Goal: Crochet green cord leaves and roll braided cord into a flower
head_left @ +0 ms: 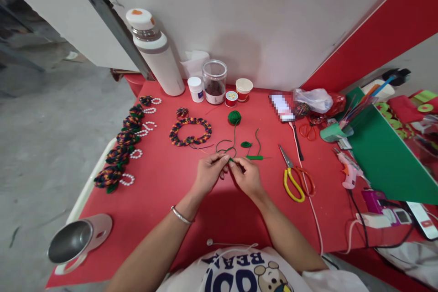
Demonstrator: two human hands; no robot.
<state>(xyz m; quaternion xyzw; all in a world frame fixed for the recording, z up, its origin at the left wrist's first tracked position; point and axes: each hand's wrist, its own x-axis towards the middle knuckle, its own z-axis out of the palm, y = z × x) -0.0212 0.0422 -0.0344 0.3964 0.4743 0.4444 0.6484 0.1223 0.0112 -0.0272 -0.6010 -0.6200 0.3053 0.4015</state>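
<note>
Both hands meet over the middle of the red table. Green yarn point(235, 136) runs from a small green ball point(234, 117) down to my fingertips. My left hand point(210, 172) pinches the yarn between thumb and forefinger. Close beside it, my right hand point(247, 174) also pinches the yarn, and a little green piece shows between the fingertips. Beyond my right hand lie a crochet hook with a green handle point(255, 158) and a small green crocheted leaf point(246, 144) with a yarn tail. A multicoloured crocheted ring point(190, 132) rests beyond my left hand.
Yellow-and-red-handled scissors point(293, 182) and a pink glue gun point(349, 171) lie right. Multicoloured yarn pieces with pearl loops point(127, 179) line the left. A white bottle point(159, 59), a clear jar point(215, 82) and a phone point(282, 107) are at the back; a steel mug point(99, 228) stands front left.
</note>
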